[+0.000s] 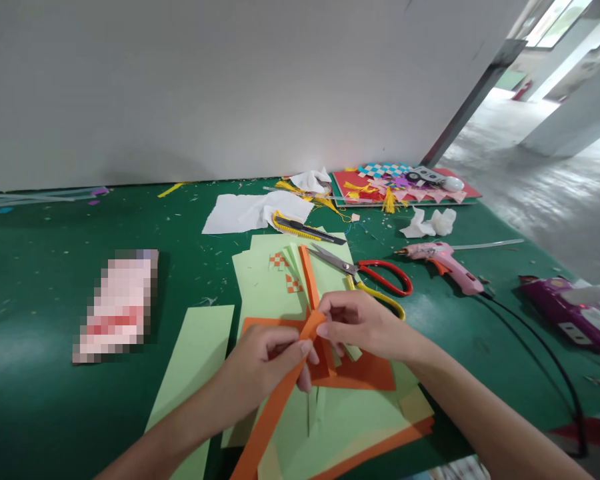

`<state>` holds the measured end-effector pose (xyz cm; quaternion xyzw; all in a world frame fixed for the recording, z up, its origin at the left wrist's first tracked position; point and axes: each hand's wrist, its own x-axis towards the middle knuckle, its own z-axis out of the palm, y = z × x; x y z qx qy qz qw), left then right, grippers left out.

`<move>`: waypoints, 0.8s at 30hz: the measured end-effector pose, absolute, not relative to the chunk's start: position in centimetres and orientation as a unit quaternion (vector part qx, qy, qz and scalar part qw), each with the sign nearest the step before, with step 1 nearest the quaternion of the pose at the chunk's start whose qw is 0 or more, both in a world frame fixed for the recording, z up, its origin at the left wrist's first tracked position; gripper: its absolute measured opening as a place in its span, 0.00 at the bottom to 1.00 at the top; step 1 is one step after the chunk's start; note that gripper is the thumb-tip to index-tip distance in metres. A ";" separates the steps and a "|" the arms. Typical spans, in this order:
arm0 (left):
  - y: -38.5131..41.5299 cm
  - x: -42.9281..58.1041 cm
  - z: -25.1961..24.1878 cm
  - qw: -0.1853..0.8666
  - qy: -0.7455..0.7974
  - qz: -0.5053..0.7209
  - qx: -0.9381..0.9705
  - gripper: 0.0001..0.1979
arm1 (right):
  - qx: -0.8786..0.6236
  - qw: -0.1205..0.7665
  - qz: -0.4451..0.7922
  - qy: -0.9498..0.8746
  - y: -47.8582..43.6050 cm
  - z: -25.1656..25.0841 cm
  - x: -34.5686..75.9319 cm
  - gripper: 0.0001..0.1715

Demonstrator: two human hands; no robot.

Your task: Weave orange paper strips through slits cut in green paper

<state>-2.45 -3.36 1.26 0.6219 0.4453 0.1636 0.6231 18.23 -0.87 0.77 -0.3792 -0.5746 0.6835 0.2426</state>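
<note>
Both hands pinch one long orange paper strip (pixel 273 417) near its upper end. My left hand (pixel 275 360) closes on it from the left, and my right hand (pixel 355 325) grips the tip from the right. The strip's lower end runs down toward the bottom edge of the view. Beneath the hands lie an orange paper sheet (pixel 375 375) and light green sheets (pixel 350 427). Another orange strip (pixel 309 277) and narrow green strips (pixel 294 261) lie just beyond the fingers. Small orange-and-white checkered pieces (pixel 294 284) rest on the green paper.
Scissors (pixel 385 273) with red and yellow handles lie beyond my right hand. A pink glue gun (pixel 445 263) with a black cord sits to the right, near a purple device (pixel 570 310). A yellow utility knife (pixel 305 227) lies at the back, before a grey wall (pixel 205 87).
</note>
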 end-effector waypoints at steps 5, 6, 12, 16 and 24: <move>-3.5 -2.3 1.0 0.566 0.459 0.152 0.668 0.21 | -0.406 0.280 0.666 -0.559 -1.2 0.4 17.5 0.14; -3.5 -2.3 0.9 0.548 0.462 0.152 0.680 0.22 | -0.409 0.285 0.665 -0.556 -1.2 0.4 17.4 0.14; -3.6 -2.2 1.0 0.535 0.473 0.172 0.679 0.23 | -0.399 0.281 0.689 -0.535 -1.4 0.5 16.9 0.11; -3.6 -2.3 1.1 0.553 0.474 0.182 0.661 0.22 | -0.386 0.268 0.716 -0.517 -1.5 0.4 16.7 0.07; -3.5 -2.0 1.1 0.571 0.467 0.193 0.646 0.20 | -0.378 0.265 0.726 -0.511 -1.7 0.1 16.5 0.05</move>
